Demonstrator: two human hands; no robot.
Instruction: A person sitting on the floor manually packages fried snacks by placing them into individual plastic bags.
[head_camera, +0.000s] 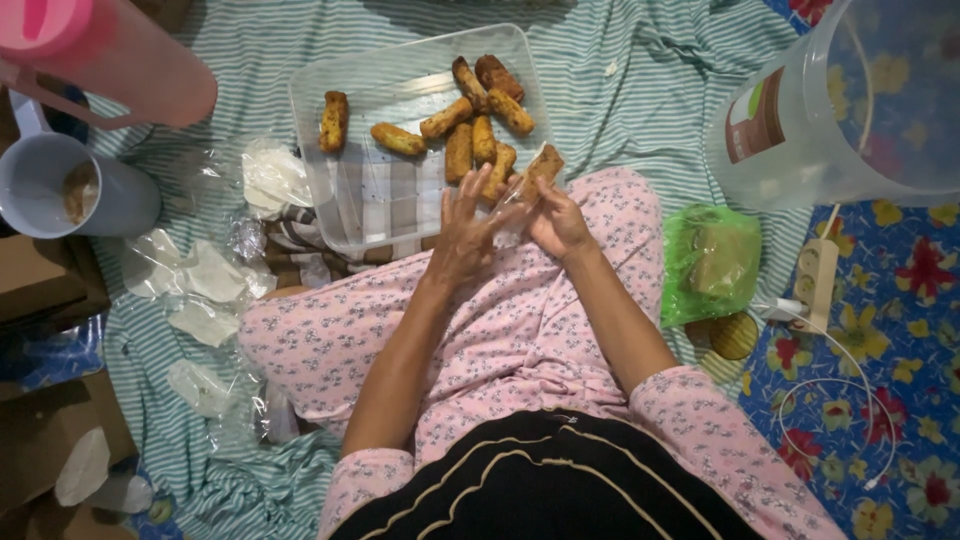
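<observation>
Holding a fried roll pinched in its fingers, the right hand sits at the clear tray's near edge; the left hand (fingers spread wide, empty) hovers just beside it.

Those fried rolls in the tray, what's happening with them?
A person sitting on a striped cloth holds one fried roll in the right hand, with the left hand close beside it, fingers spread. It looks like clear wrap is stretched between the hands. More rolls lie in the clear plastic tray in front of the knees. Crumpled plastic wrappers lie to the left.
</observation>
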